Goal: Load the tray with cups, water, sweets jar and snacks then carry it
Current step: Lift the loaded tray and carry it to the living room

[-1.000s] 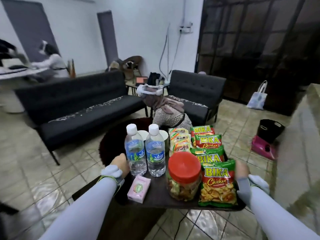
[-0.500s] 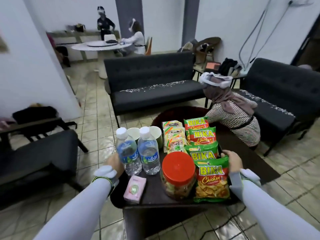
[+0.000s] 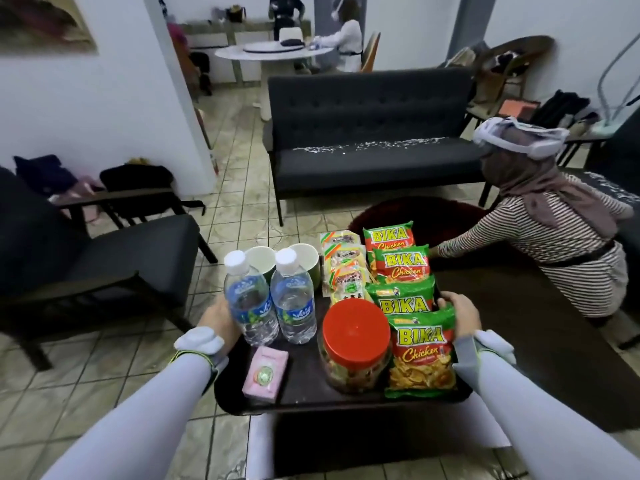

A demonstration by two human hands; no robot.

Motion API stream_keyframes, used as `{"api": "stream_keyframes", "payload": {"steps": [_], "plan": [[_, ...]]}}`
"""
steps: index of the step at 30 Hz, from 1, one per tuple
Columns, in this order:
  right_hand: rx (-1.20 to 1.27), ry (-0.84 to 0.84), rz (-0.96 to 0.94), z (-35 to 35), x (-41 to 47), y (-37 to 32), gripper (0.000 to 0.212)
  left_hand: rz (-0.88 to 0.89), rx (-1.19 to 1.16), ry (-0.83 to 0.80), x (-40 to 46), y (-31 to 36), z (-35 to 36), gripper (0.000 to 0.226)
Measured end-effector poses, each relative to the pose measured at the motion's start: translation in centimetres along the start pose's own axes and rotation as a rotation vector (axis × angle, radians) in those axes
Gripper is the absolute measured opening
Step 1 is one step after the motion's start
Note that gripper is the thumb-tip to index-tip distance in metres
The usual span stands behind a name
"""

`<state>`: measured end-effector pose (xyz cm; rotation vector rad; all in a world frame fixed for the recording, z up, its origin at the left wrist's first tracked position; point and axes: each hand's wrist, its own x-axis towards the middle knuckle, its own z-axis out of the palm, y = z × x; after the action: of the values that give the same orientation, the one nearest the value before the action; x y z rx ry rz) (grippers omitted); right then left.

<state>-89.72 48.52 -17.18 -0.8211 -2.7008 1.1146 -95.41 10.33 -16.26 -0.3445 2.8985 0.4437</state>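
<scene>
— What stays out of sight on the dark tray [image 3: 304,393]?

— The fingers of the left hand [image 3: 218,318], tucked behind the water bottles [image 3: 270,299], and those of the right hand [image 3: 462,320], curled under the rim beside the snack packets [image 3: 412,306].

— And the cups [image 3: 280,261]?

— Only their rims show. The jar [image 3: 355,344] contents blur; both sleeves run off the bottom edge.
</scene>
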Motion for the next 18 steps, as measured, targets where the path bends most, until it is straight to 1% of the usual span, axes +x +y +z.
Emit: {"api": "stream_keyframes", "payload": {"steps": [1,3,4,5,9,10,13,17,18], "plan": [[-0.002,-0.009,-0.003,0.9,0.9,0.8,0.03,-0.015,0.034,-0.006,0.0,0.2,0.7,0.034],[-0.004,-0.025,-0.01,2.4,2.3,2.5,0.029,-0.013,0.006,0.011,0.2,0.8,2.3,0.036],[-0.008,-0.036,-0.018,3.4,3.2,3.7,0.029,-0.007,0.04,-0.001,0.6,0.9,4.2,0.035],[-0.005,-0.04,-0.022,3.8,3.9,4.4,0.029,0.018,0.077,-0.001,0.5,1.0,4.5,0.035],[-0.046,-0.069,-0.027,7.5,7.2,9.2,0.031,-0.032,0.162,-0.024,2.0,1.2,11.2,0.033],[-0.065,-0.075,-0.028,7.7,7.6,9.4,0.032,-0.026,0.166,-0.022,2.4,1.1,11.6,0.032],[-0.116,-0.106,-0.02,10.0,9.0,12.6,0.034,-0.036,0.129,-0.03,4.3,0.7,15.9,0.03],[-0.146,-0.117,-0.013,14.0,11.0,16.9,0.032,-0.07,0.076,-0.024,6.3,0.9,21.5,0.027],[-0.151,-0.122,-0.014,14.3,11.0,17.1,0.031,-0.069,0.078,-0.025,6.5,0.7,22.1,0.026]]}}
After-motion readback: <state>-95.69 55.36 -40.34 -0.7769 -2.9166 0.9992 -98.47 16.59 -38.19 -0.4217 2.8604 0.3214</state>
